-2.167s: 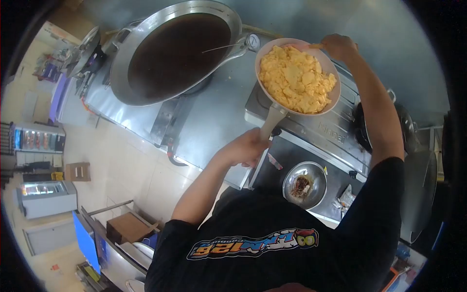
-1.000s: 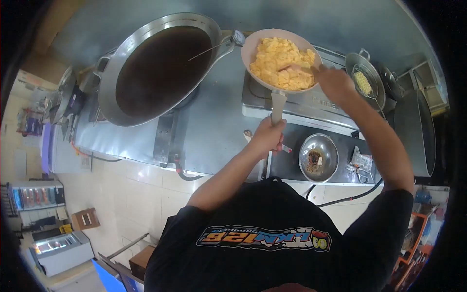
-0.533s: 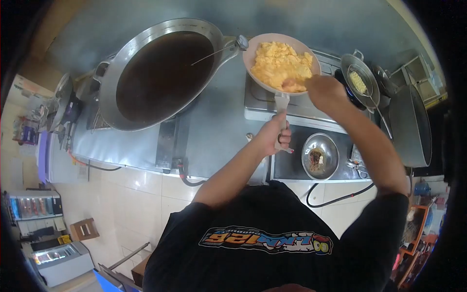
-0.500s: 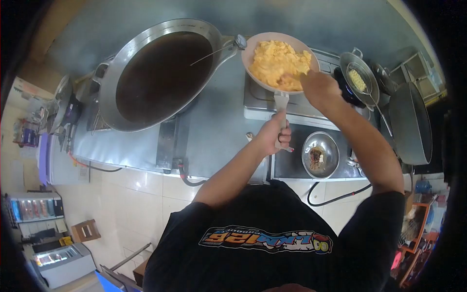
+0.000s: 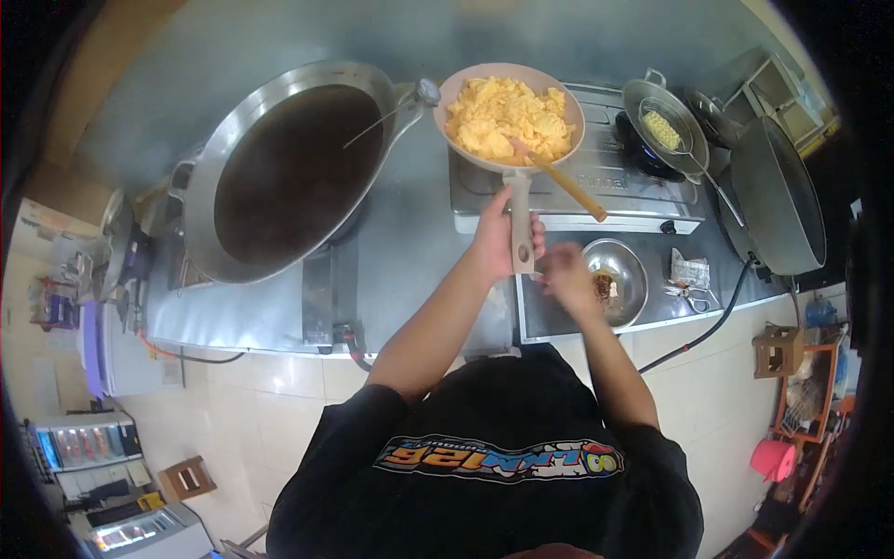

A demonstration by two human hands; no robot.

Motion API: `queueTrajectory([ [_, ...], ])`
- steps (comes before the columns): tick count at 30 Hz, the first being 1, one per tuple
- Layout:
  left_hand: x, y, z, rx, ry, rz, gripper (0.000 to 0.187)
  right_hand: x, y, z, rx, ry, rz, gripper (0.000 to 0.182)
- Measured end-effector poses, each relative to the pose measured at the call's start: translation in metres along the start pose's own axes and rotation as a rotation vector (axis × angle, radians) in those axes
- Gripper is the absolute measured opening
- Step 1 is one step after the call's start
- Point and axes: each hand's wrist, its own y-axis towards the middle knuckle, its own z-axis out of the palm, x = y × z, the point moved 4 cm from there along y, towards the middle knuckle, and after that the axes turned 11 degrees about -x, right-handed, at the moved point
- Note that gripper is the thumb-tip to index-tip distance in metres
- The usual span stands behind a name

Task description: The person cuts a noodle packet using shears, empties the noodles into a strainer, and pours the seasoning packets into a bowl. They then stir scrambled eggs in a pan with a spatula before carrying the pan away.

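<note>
My left hand [image 5: 503, 233] is wrapped round the pale handle of a frying pan [image 5: 577, 112] with scrambled eggs [image 5: 503, 112] in it. A spatula [image 5: 568, 186] leans in the pan, its blade in the eggs and its wooden handle sticking out over the rim toward me. My right hand [image 5: 568, 279] is off the spatula, just right of the end of the pan handle and at the left edge of a steel bowl [image 5: 636, 279]. Motion smears its fingers. Dark seasoning and a pale dab lie in the bowl.
A big wok [image 5: 207, 224] of dark liquid with a clipped thermometer [image 5: 426, 91] stands left. Behind the bowl is a gas stove [image 5: 605, 182]. At right, a noodle strainer [image 5: 663, 130] rests in a pot near a large dark pan [image 5: 773, 196]. Scissors [image 5: 694, 296] lie beside the bowl.
My right hand has let go of the spatula and come down toward the bowl. The spatula now rests in the pan. My left hand still grips the pan handle.
</note>
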Motion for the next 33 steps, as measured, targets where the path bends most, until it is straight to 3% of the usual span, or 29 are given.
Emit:
queueTrajectory([
  [2,0.001,0.007,-0.005,0.022,-0.002,-0.042,0.059,-0.033,0.033,0.057,-0.232,-0.677,-0.887,0.021],
  [4,0.0,0.02,-0.012,0.087,-0.025,-0.109,0.059,-0.048,0.053,0.081,-0.052,0.401,-0.503,0.021],
  [6,0.0,0.02,-0.012,0.071,0.002,-0.106,0.058,-0.088,0.087,0.122,0.132,0.984,-0.205,0.021],
  [8,0.0,0.019,-0.012,0.07,0.011,-0.103,0.056,-0.146,0.133,0.158,0.289,1.089,-0.068,0.02],
  [11,0.0,0.016,-0.009,0.073,0.015,-0.092,0.054,-0.073,0.108,0.12,0.082,0.104,0.22,0.015],
  [13,0.001,0.008,-0.003,0.043,0.028,-0.07,0.053,-0.109,0.125,0.126,0.102,0.299,-0.147,0.013],
  [15,0.001,0.008,-0.003,0.077,0.059,-0.051,0.052,-0.09,0.117,0.119,0.209,0.426,-0.227,0.011],
  [18,0.0,0.015,-0.008,0.082,0.092,-0.043,0.05,-0.057,0.112,0.096,0.455,0.559,-0.015,0.01],
  [24,0.004,0.006,0.0,-0.05,0.1,-0.034,0.047,-0.054,0.098,0.104,0.848,1.08,0.046,0.025],
  [26,0.002,0.011,-0.005,-0.022,0.109,-0.028,0.046,-0.073,0.113,0.111,0.619,0.776,0.363,0.047],
  [28,0.001,0.011,-0.006,-0.054,0.099,-0.063,0.046,-0.013,0.058,0.053,0.539,0.448,0.35,0.056],
  [29,0.002,0.01,-0.006,-0.073,0.086,-0.079,0.046,-0.019,0.06,0.034,0.538,0.46,0.486,0.061],
  [31,0.003,0.007,-0.001,-0.089,0.051,-0.058,0.044,0.001,0.05,-0.017,0.521,0.597,0.553,0.065],
  [33,0.004,0.008,0.001,-0.083,0.015,-0.057,0.04,0.044,0.033,-0.068,0.437,0.637,0.497,0.072],
])
